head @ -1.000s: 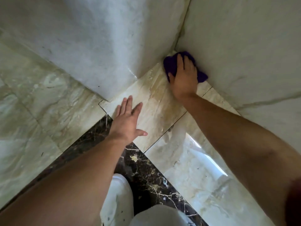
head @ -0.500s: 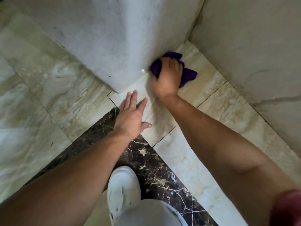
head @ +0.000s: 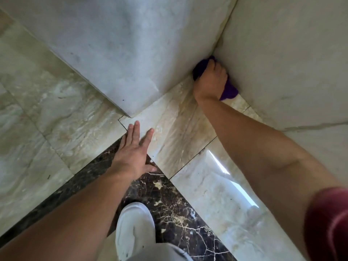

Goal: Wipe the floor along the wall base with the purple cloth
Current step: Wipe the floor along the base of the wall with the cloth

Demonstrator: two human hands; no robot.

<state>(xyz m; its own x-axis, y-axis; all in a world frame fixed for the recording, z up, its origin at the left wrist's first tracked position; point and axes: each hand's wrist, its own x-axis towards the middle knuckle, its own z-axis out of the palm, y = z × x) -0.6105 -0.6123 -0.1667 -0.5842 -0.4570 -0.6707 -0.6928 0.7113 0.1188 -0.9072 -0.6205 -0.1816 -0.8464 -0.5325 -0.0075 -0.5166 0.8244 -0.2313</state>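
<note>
I am down in what looks like a tiled room or hallway of a home or building, though I cannot tell which. Polished beige marble floor tiles (head: 56, 113) shine with window light, a dark veined marble strip (head: 169, 210) runs near me, and pale stone-clad walls (head: 116, 44) meet in a far corner.

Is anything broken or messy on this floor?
Nothing looks broken or spilled. The beige floor tile has brownish streaks near the wall base, and small dark specks sit by the tile joint. The right hand presses the purple cloth into the corner.
</note>
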